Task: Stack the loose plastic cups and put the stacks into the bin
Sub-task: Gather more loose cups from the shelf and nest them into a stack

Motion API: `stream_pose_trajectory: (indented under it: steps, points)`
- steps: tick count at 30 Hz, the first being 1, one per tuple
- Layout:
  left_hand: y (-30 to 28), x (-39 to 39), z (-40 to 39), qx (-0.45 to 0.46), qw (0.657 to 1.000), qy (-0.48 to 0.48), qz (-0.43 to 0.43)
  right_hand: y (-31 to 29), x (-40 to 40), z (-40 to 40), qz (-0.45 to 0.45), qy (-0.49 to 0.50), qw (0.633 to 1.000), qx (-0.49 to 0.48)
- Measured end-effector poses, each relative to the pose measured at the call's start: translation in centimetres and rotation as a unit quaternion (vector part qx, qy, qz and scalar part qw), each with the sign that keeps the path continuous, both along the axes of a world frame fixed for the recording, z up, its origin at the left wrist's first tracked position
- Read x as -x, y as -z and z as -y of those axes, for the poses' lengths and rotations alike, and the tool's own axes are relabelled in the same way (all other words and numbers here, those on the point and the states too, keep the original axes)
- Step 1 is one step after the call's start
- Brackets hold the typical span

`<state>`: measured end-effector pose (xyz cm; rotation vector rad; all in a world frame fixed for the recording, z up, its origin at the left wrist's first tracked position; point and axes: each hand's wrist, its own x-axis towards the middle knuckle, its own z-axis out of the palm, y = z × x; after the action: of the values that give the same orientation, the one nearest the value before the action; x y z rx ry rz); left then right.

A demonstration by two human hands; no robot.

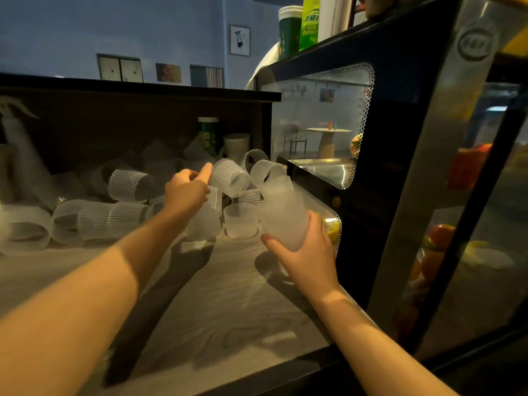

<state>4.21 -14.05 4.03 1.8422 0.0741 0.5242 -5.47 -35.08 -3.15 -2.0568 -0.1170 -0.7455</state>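
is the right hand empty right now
No, the right hand grips a stack of frosted cups held upright above the wooden counter.

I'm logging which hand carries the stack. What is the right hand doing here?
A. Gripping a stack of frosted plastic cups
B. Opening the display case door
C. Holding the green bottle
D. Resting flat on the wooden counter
A: the right hand is wrapped around the base of a stack of frosted plastic cups held above the wooden counter, while the left hand reaches to a ribbed cup.
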Motion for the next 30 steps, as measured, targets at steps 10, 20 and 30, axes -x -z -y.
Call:
stream_pose_trajectory:
  steps: [10,20,30]
  points:
    - [-0.6,-5.8,3.4,-0.103,0.986,-0.091,-0.092,0.1,-0.3,0.1,-0.011,-0.02,1.0,0.002]
    - [-1.1,-6.0,5.1,-0.068,0.988,-0.107,-0.089,0.1,-0.3,0.2,-0.013,-0.02,0.999,0.024]
    - [-0.1,-0.3,1.4,0.049,0.998,0.018,0.047,0.0,-0.1,-0.1,-0.019,-0.019,0.999,0.042]
